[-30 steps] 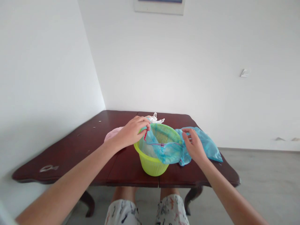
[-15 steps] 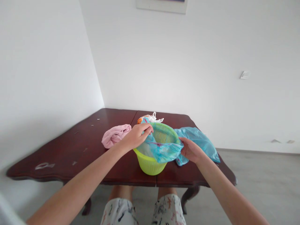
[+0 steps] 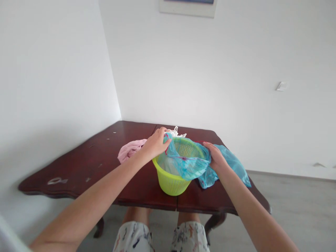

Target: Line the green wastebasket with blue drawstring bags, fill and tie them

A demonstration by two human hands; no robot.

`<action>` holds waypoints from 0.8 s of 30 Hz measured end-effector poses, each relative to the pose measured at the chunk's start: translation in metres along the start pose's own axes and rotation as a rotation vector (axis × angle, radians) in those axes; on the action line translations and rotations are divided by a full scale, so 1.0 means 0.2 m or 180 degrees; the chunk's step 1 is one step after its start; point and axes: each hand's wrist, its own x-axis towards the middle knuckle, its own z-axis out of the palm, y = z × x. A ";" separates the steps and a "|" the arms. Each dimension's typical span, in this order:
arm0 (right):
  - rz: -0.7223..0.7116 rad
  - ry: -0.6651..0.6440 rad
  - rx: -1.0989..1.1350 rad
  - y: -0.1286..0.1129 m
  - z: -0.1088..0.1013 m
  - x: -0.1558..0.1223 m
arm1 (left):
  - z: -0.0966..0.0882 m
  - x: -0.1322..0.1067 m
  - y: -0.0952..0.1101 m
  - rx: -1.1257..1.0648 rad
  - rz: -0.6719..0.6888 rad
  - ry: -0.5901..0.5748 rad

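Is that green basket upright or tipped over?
Upright: the green plastic basket stands on its base on the wooden table, rim facing up.

White walls [image 3: 210, 70] meet in a corner behind a dark reddish-brown wooden bench [image 3: 78, 168] with a scalloped edge, pale scuffs and curved legs [image 3: 214, 222]. A framed picture [image 3: 187, 7] hangs high, cut off by the view's top edge, and a small light switch [image 3: 281, 86] sits to the right. Below lies a smooth grey floor [image 3: 288, 210], under soft, even light.
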 end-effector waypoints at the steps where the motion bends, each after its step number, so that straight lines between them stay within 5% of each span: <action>1: -0.0237 0.0180 -0.0043 -0.02 0.03 -0.01 | 0.00 0.01 0.00 -0.0110 -0.0067 -0.0118; 5: -0.0998 0.0321 -0.0276 -0.11 0.13 -0.10 | -0.04 0.03 0.00 -0.0543 0.0079 -0.0211; 10: -0.1357 0.0104 -0.0560 -0.21 0.20 -0.21 | -0.08 0.04 -0.04 -0.0633 0.0355 -0.0458; 18: -0.1117 -0.0594 -0.1414 -0.25 0.31 -0.26 | -0.07 0.05 -0.10 -0.0421 0.0818 -0.0952; 24: -0.1316 -0.0953 -0.1489 -0.20 0.39 -0.29 | -0.06 0.06 -0.04 -0.1974 0.0340 -0.0875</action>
